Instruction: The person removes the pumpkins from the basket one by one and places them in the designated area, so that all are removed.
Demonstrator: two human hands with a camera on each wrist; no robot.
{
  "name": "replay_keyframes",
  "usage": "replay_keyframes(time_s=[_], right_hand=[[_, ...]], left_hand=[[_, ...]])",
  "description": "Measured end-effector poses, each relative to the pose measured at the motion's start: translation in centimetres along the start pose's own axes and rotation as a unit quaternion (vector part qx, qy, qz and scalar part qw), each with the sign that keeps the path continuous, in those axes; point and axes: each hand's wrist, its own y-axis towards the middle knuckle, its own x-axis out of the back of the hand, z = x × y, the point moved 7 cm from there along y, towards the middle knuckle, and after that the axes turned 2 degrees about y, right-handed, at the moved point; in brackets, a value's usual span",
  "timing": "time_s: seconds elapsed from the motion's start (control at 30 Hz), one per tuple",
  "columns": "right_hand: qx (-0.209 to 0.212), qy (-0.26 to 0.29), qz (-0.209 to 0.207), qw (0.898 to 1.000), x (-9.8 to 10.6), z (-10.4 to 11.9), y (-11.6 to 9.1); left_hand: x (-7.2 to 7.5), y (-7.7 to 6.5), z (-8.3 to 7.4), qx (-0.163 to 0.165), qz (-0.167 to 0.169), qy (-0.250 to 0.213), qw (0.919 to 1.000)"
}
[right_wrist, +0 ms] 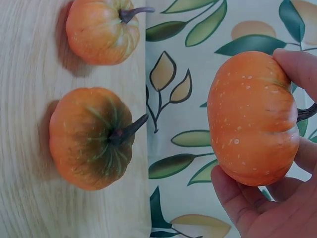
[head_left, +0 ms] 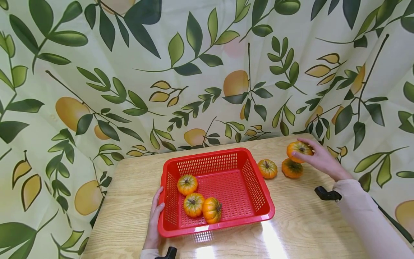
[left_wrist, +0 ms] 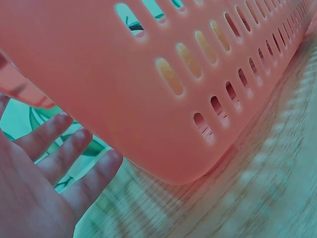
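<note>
My right hand (head_left: 321, 160) holds a small orange pumpkin (head_left: 299, 151) between thumb and fingers, raised at the right end of the table. In the right wrist view this pumpkin (right_wrist: 253, 119) is on its side, dark stem toward the palm. Below it a darker-topped pumpkin (head_left: 292, 168) sits on the wood, and a paler one (head_left: 267, 168) lies to its left. At the left end of a red plastic basket (head_left: 216, 227), my left hand (head_left: 153, 219) rests against the outside. Its fairly straight fingers (left_wrist: 91, 173) reach the basket wall in the left wrist view.
Three pumpkins lie grouped in the basket's left half: one at the back (head_left: 187, 185), one in the middle (head_left: 193, 205) and one at the front (head_left: 212, 210). The light wooden table (head_left: 123, 201) meets a leaf-patterned cloth (head_left: 207, 90) behind and at both sides.
</note>
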Motion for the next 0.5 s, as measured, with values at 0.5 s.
replay_keyframes(time_s=[0.5], right_hand=[[-0.043,0.003,-0.023,0.999,0.5,-2.4,-0.3]], left_hand=[[0.0,0.0,0.0,0.005,-0.002,0.003,1.0]])
